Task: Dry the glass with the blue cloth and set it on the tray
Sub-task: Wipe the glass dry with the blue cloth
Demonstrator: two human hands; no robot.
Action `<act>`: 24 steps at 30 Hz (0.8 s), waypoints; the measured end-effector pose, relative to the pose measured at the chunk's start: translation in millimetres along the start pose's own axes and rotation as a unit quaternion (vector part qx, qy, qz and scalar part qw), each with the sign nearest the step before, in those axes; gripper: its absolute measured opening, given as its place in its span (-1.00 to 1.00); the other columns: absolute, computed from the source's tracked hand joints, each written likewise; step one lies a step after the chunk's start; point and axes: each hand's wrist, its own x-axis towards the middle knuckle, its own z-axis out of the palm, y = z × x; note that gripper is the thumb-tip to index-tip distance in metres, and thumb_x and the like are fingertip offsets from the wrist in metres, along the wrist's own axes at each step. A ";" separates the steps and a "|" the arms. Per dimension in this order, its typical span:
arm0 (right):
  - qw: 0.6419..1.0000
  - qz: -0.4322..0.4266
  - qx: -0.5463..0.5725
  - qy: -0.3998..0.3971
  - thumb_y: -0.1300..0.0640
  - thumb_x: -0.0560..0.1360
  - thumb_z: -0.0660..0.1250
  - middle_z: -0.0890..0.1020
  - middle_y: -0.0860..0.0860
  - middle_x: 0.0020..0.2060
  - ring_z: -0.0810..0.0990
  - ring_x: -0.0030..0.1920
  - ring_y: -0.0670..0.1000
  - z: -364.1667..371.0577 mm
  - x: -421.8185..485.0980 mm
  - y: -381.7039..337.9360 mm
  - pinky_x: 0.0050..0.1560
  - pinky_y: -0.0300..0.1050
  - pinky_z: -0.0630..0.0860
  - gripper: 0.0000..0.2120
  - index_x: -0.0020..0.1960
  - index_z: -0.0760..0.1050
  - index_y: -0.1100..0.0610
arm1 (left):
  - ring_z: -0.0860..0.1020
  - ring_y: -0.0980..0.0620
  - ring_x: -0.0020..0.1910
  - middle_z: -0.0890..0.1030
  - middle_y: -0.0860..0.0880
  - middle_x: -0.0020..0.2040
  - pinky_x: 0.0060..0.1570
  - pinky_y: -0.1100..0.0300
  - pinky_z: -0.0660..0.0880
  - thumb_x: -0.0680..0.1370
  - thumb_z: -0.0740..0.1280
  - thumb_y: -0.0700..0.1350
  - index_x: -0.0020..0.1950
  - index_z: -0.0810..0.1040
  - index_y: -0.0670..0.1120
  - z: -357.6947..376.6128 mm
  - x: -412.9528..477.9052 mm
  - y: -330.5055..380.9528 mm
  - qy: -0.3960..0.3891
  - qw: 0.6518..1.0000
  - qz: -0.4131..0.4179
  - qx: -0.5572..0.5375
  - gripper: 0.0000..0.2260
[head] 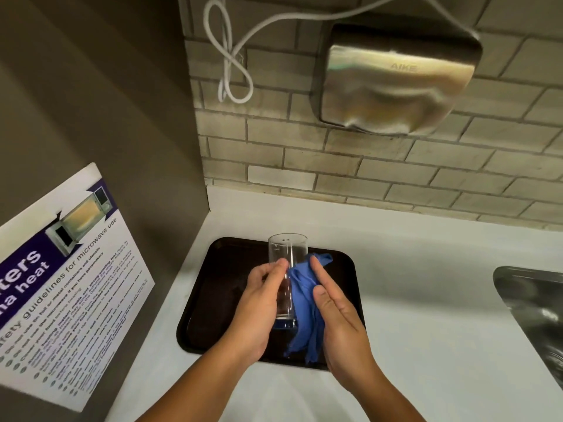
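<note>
A tall clear glass point(287, 254) is held upright above the dark brown tray point(213, 300), which lies on the white counter. My left hand point(259, 312) grips the glass from the left side, around its lower half. My right hand point(338, 324) presses the blue cloth point(301, 303) against the right side of the glass, fingers stretched along it. The cloth hangs down past the base of the glass, and its loose end dangles over the tray's near edge. The upper part of the glass rises bare above both hands.
A steel sink point(536, 315) lies at the right edge of the counter point(426, 284). A metal hand dryer point(399, 77) with a looped white cable point(231, 65) hangs on the tiled wall behind. A microwave safety poster point(70, 278) is on the left wall.
</note>
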 end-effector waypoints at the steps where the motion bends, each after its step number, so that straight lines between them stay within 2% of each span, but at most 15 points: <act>1: 1.000 -0.003 -0.002 0.001 -0.01 0.70 0.27 0.62 -0.15 0.48 0.62 0.46 -0.01 0.9 1.0 -2.4 0.43 -0.09 0.57 -0.57 0.55 0.47 -0.26 | 0.83 -0.06 0.11 0.84 -0.06 0.15 0.10 -0.09 0.75 0.58 0.44 0.37 0.40 0.60 0.10 1.7 -2.3 -1.0 -0.007 1.000 -0.003 0.006 -0.49; 3: 1.000 -0.015 -0.008 -0.001 -0.11 0.65 0.31 0.58 -0.18 0.52 0.61 0.47 -0.02 2.5 3.7 -5.4 0.44 -0.04 0.57 -0.52 0.56 0.42 -0.34 | 0.82 -0.04 0.15 0.83 -0.03 0.19 0.15 -0.08 0.74 0.53 0.41 0.43 0.42 0.61 0.15 6.4 -8.4 -4.2 -0.035 0.999 -0.008 0.014 -0.44; 6: 0.999 -0.040 -0.024 0.010 -0.15 0.66 0.26 0.49 -0.34 0.54 0.51 0.54 -0.11 3.6 9.6 -5.7 0.54 0.04 0.46 -0.46 0.58 0.24 -0.50 | 0.73 -0.01 0.32 0.73 -0.02 0.35 0.40 -0.11 0.63 0.25 0.49 0.62 0.39 0.62 0.21 11.3 -17.8 -8.0 -0.064 0.996 0.026 0.050 -0.18; 8: 0.999 -0.038 -0.001 0.014 -0.13 0.65 0.25 0.50 -0.32 0.54 0.50 0.54 -0.12 3.0 13.6 -6.0 0.53 0.03 0.47 -0.44 0.57 0.23 -0.51 | 0.75 0.04 0.30 0.75 -0.03 0.34 0.37 0.01 0.62 0.19 0.60 0.56 0.44 0.60 0.14 9.5 -18.5 -7.3 -0.080 0.995 0.032 0.046 -0.08; 10: 0.999 -0.016 0.030 0.018 -0.09 0.66 0.26 0.60 -0.22 0.48 0.60 0.47 -0.07 2.0 17.6 -7.6 0.39 -0.06 0.60 -0.49 0.56 0.34 -0.43 | 0.77 0.07 0.25 0.76 -0.08 0.32 0.29 0.08 0.65 0.30 0.65 0.38 0.46 0.61 0.11 7.3 -17.8 -0.1 -0.093 0.994 0.033 0.049 -0.20; 12: 0.998 0.004 0.054 0.022 -0.05 0.68 0.25 0.66 -0.07 0.44 0.66 0.42 0.03 1.1 19.4 -11.0 0.35 -0.02 0.64 -0.53 0.57 0.41 -0.30 | 0.79 0.02 0.24 0.78 -0.11 0.30 0.31 -0.02 0.69 0.41 0.69 0.22 0.45 0.64 0.11 4.9 -16.0 4.3 -0.102 0.992 0.032 0.065 -0.35; 14: 0.997 0.018 0.075 0.021 -0.09 0.70 0.24 0.68 0.06 0.42 0.67 0.41 0.14 0.3 18.7 -13.1 0.38 0.11 0.63 -0.55 0.58 0.45 -0.15 | 0.79 -0.01 0.22 0.81 -0.01 0.20 0.31 -0.06 0.71 0.43 0.68 0.11 0.38 0.70 0.21 0.9 -13.0 6.0 -0.108 0.989 0.047 0.093 -0.48; 16: 0.994 0.038 0.099 0.018 -0.20 0.69 0.23 0.70 0.15 0.37 0.68 0.38 0.20 -0.8 17.1 -12.9 0.34 0.15 0.65 -0.54 0.51 0.54 -0.05 | 0.78 0.02 0.20 0.80 0.12 0.06 0.25 0.01 0.73 0.39 0.66 0.11 0.24 0.74 0.39 -1.0 -11.7 8.7 -0.113 0.984 0.069 0.117 -0.57; 17: 0.993 0.049 0.109 0.018 -0.22 0.70 0.20 0.71 0.17 0.36 0.68 0.38 0.22 -1.7 16.9 -12.3 0.31 0.16 0.66 -0.53 0.48 0.58 -0.03 | 0.77 0.00 0.22 0.78 0.09 0.06 0.25 0.01 0.73 0.36 0.66 0.13 0.24 0.74 0.38 -0.9 -10.9 9.3 -0.108 0.984 0.078 0.114 -0.54; 19: 0.990 0.067 0.123 0.021 -0.21 0.71 0.16 0.71 0.20 0.35 0.68 0.37 0.24 -2.9 17.5 -11.5 0.31 0.20 0.66 -0.52 0.46 0.60 0.01 | 0.73 -0.14 0.29 0.73 -0.14 0.21 0.30 -0.06 0.71 0.35 0.66 0.10 0.40 0.68 0.20 -0.2 -6.4 6.7 -0.092 0.986 0.089 0.108 -0.40; 20: 0.989 0.077 0.124 0.022 -0.21 0.71 0.16 0.70 0.22 0.35 0.68 0.37 0.25 -3.2 17.7 -12.4 0.33 0.24 0.64 -0.51 0.46 0.60 0.02 | 0.73 -0.15 0.29 0.69 -0.23 0.25 0.27 -0.02 0.72 0.38 0.66 0.05 0.44 0.65 0.12 0.2 -4.8 5.9 -0.091 0.986 0.097 0.106 -0.38; 22: 0.987 0.099 0.125 0.020 -0.19 0.72 0.17 0.72 0.23 0.32 0.71 0.33 0.25 -2.9 17.3 -15.5 0.33 0.23 0.65 -0.53 0.42 0.64 0.05 | 0.77 -0.03 0.21 0.70 -0.22 0.24 0.13 0.16 0.72 0.45 0.69 -0.03 0.45 0.64 0.06 -1.8 -2.6 7.0 -0.087 0.986 0.110 0.086 -0.42; 24: 0.982 0.122 0.145 0.020 -0.16 0.71 0.21 0.75 0.22 0.27 0.76 0.24 0.19 -2.5 15.0 -18.3 0.19 0.05 0.72 -0.55 0.33 0.71 0.08 | 0.79 0.06 0.14 0.77 -0.10 0.19 0.05 0.26 0.70 0.43 0.66 -0.04 0.44 0.65 0.04 -3.4 -1.2 11.6 -0.088 0.989 0.108 0.049 -0.43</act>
